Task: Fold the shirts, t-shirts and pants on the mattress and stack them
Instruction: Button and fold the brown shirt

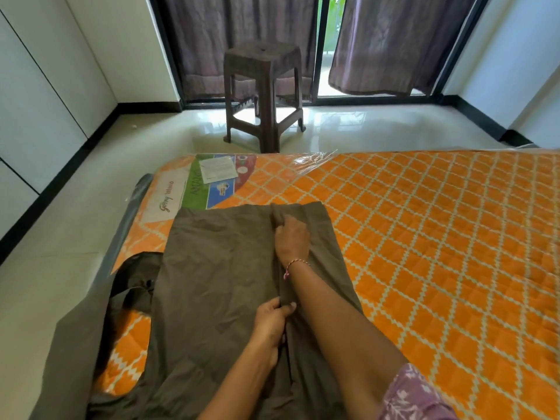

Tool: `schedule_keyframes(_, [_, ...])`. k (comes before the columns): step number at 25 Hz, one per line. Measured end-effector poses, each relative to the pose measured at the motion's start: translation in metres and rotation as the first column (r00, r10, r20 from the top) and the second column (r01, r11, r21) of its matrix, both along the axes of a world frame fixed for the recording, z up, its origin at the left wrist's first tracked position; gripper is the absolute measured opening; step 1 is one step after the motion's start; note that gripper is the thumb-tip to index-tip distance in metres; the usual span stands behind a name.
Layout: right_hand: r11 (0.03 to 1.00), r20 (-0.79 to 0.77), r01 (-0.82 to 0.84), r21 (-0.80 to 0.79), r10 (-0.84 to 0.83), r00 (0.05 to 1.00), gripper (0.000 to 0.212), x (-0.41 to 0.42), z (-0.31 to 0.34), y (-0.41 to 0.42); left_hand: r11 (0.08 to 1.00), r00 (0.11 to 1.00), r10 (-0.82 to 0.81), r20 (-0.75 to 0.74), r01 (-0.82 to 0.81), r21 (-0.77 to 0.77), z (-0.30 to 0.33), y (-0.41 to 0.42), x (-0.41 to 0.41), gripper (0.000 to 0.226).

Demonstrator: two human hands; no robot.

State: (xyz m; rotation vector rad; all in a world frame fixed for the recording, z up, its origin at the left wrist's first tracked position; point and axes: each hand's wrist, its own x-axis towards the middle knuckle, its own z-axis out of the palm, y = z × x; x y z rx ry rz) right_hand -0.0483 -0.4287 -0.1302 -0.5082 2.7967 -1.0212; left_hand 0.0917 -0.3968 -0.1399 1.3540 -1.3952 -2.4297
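Observation:
An olive-brown garment (218, 268) lies spread lengthwise on the orange patterned mattress (439, 237), its far hem near the mattress label. A fold line runs down its right part. My left hand (272, 322) pinches that fold edge at the near middle of the cloth. My right hand (291, 237) lies further away on the same fold, fingers curled into the fabric. A sleeve or side part (133, 286) hangs off the mattress's left edge. No other clothes or stack are in view.
The mattress is wrapped in clear plastic, with a printed label and paper sheet (218, 169) at its far left corner. A brown plastic stool (263, 95) stands on the glossy tiled floor in front of curtains (394, 43). White cupboard doors (36, 95) line the left wall.

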Motion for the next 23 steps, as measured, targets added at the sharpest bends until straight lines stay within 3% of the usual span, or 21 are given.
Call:
schedule_keyframes(3, [0.969,0.270,-0.056,-0.239,0.122,0.955,0.032,-0.012,-0.001,0.006,0.997,0.997,0.075,-0.012,-0.075,0.030,-0.012,-0.005,-0.004,0.015])
schedule_keyframes(4, [0.963,0.259,-0.036,-0.269,0.109,0.960,0.034,-0.012,-0.002,0.017,0.995,0.996,0.089,0.004,-0.089,0.037,-0.014,-0.006,-0.004,0.017])
schedule_keyframes(6, [0.970,0.053,-0.020,-0.244,0.034,0.998,0.036,-0.004,-0.002,0.048,0.996,0.995,0.094,0.046,-0.093,-0.007,-0.025,-0.008,-0.007,0.017])
schedule_keyframes(7, [0.982,-0.050,-0.052,-0.183,0.044,0.998,0.036,0.009,-0.005,0.069,0.995,0.994,0.090,0.068,-0.087,-0.048,-0.030,-0.008,-0.008,0.018])
schedule_keyframes(9, [0.976,-0.139,-0.185,0.115,0.200,0.970,0.044,0.053,-0.017,0.110,0.992,0.994,0.077,0.072,-0.070,-0.101,-0.033,-0.008,-0.010,0.020])
schedule_keyframes(11, [0.867,-0.035,-0.268,0.419,0.311,0.950,0.079,0.095,-0.033,0.139,0.988,0.996,0.066,0.060,-0.057,-0.141,-0.034,-0.003,-0.009,0.022])
schedule_keyframes(13, [0.821,0.029,-0.243,0.517,0.267,0.963,0.097,0.102,-0.046,0.150,0.950,0.996,0.046,0.070,-0.022,-0.312,-0.017,-0.001,0.001,0.015])
schedule_keyframes(14, [0.811,0.060,-0.240,0.534,0.247,0.967,0.089,0.099,-0.045,0.151,0.873,0.997,0.015,0.073,0.023,-0.486,-0.003,-0.004,0.012,0.010])
schedule_keyframes(16, [0.830,0.119,-0.228,0.509,0.194,0.974,0.074,0.097,-0.031,0.143,0.605,0.999,-0.013,0.037,0.037,-0.795,0.027,-0.021,0.050,0.017])
schedule_keyframes(18, [0.881,0.031,-0.182,0.436,0.187,0.982,0.069,0.118,-0.021,0.131,0.350,0.996,0.083,-0.016,-0.044,-0.936,0.055,-0.051,0.103,0.020])
schedule_keyframes(20, [0.901,-0.176,-0.278,0.332,0.349,0.921,0.067,0.165,-0.013,0.113,0.169,0.964,0.264,0.029,-0.017,-0.986,0.063,-0.083,0.164,0.022])
schedule_keyframes(21, [0.880,-0.240,-0.376,0.290,0.447,0.862,0.070,0.193,-0.011,0.104,0.130,0.936,0.340,0.089,0.047,-0.990,0.061,-0.094,0.191,0.023])
schedule_keyframes(23, [0.818,-0.228,-0.509,0.269,0.567,0.791,0.070,0.252,-0.013,0.090,0.195,0.914,0.351,0.201,0.139,-0.971,0.044,-0.096,0.231,0.023])
